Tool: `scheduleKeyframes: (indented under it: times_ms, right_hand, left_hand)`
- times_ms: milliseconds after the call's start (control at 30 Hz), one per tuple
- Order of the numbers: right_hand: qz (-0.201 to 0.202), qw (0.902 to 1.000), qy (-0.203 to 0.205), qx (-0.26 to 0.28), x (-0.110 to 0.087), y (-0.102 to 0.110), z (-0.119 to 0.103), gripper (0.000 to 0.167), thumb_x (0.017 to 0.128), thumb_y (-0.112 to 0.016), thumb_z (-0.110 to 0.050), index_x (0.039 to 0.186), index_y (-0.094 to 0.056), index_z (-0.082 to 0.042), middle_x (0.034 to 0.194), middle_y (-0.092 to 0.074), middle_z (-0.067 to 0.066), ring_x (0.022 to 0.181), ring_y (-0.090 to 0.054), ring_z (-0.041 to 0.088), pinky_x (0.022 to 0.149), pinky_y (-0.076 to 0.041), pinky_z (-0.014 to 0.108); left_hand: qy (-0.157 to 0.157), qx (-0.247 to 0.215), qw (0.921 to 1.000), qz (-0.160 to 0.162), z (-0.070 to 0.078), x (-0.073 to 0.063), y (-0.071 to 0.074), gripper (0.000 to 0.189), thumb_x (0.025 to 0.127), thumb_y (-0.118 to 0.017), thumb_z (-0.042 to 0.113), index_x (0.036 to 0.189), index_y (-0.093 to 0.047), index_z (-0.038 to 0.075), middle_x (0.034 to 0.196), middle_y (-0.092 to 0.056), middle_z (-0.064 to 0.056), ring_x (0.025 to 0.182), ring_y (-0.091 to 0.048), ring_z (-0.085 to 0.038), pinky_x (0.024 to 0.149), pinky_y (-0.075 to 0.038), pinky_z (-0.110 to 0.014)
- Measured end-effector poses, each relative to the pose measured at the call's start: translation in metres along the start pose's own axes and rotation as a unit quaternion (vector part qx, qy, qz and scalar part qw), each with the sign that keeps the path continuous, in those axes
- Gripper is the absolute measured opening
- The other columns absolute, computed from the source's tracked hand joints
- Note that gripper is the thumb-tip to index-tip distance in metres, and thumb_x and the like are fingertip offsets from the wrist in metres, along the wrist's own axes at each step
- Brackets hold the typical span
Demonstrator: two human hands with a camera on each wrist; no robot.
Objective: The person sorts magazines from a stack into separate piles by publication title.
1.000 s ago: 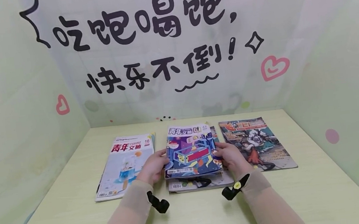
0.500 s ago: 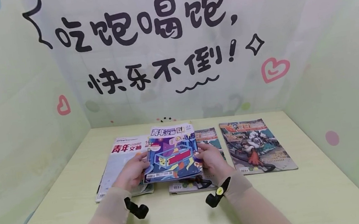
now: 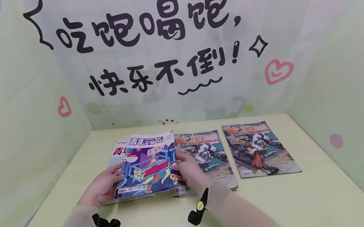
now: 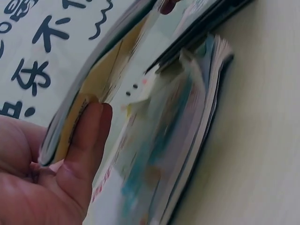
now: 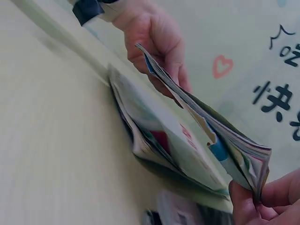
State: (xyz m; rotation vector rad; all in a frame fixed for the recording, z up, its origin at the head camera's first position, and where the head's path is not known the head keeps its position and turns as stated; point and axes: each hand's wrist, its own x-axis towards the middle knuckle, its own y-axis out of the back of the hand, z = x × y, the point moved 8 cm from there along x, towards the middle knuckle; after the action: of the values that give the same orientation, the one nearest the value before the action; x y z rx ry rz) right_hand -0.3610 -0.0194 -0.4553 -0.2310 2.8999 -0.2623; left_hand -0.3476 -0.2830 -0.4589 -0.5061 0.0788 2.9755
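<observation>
Both hands hold a magazine with a purple and blue cover (image 3: 151,171) by its two sides. My left hand (image 3: 104,184) pinches the left edge, thumb on top and fingers below, as the left wrist view shows. On the opposite edge is my right hand (image 3: 190,170), whose thumb and fingers grip the lower corner (image 5: 255,180) in the right wrist view. Below the raised magazine lies a white-covered magazine (image 5: 173,136) on a small pile, largely hidden in the head view. A gap shows between the two in both wrist views.
Just right of the held magazine lies a comic magazine (image 3: 212,162) with an orange title. Another with a matching cover (image 3: 261,149) lies farther right on the pale wooden table (image 3: 319,195). Printed fabric walls (image 3: 184,105) enclose the table at the back and sides.
Both hands have carried the purple magazine left, from over the middle comic magazine to over the white-covered one. The middle comic cover is now mostly uncovered.
</observation>
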Motion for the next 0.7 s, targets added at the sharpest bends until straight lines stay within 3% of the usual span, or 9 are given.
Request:
scheduleKeyframes:
  times_ms: [200, 333, 500, 700]
  right_hand:
    - [-0.037, 0.9992, -0.01, 0.008, -0.003, -0.034, 0.01, 0.053, 0.092, -0.052, 0.005, 0.144, -0.043, -0.004, 0.111, -0.066, 0.01, 0.087, -0.066, 0.019, 0.066, -0.056, 0.03]
    - [-0.05, 0.9984, -0.02, 0.014, -0.001, -0.051, 0.02, 0.051, 0.092, -0.052, 0.007, 0.142, -0.045, -0.003, 0.11, -0.067, 0.011, 0.085, -0.067, 0.019, 0.065, -0.056, 0.031]
    - [-0.05, 0.9982, -0.032, 0.003, 0.0, -0.065, 0.028, 0.049, 0.091, -0.051, 0.009, 0.139, -0.047, -0.001, 0.111, -0.068, 0.013, 0.086, -0.067, 0.022, 0.064, -0.057, 0.037]
    - [-0.047, 0.9979, -0.041, -0.019, 0.001, -0.074, 0.032, 0.05, 0.088, -0.052, 0.013, 0.137, -0.048, 0.002, 0.109, -0.067, 0.014, 0.089, -0.066, 0.024, 0.067, -0.058, 0.039]
  left_hand:
    - [0.002, 0.018, 0.9998, -0.003, -0.01, -0.017, 0.032, 0.065, 0.101, -0.044, 0.008, 0.155, -0.008, 0.007, 0.119, -0.056, -0.009, 0.094, -0.063, -0.018, 0.083, -0.054, -0.036]
    - [0.002, 0.044, 0.999, -0.002, -0.016, -0.02, 0.048, 0.064, 0.101, -0.042, 0.007, 0.154, -0.006, 0.002, 0.114, -0.058, -0.007, 0.093, -0.063, -0.018, 0.082, -0.055, -0.035]
    - [0.005, 0.078, 0.9969, -0.004, -0.021, -0.022, 0.059, 0.062, 0.101, -0.04, 0.006, 0.152, -0.006, -0.003, 0.11, -0.06, -0.008, 0.09, -0.063, -0.018, 0.079, -0.055, -0.035]
    - [0.013, 0.147, 0.9885, 0.032, -0.02, -0.023, 0.067, 0.059, 0.1, -0.04, 0.004, 0.15, -0.011, -0.008, 0.109, -0.059, -0.013, 0.086, -0.063, -0.017, 0.075, -0.055, -0.035]
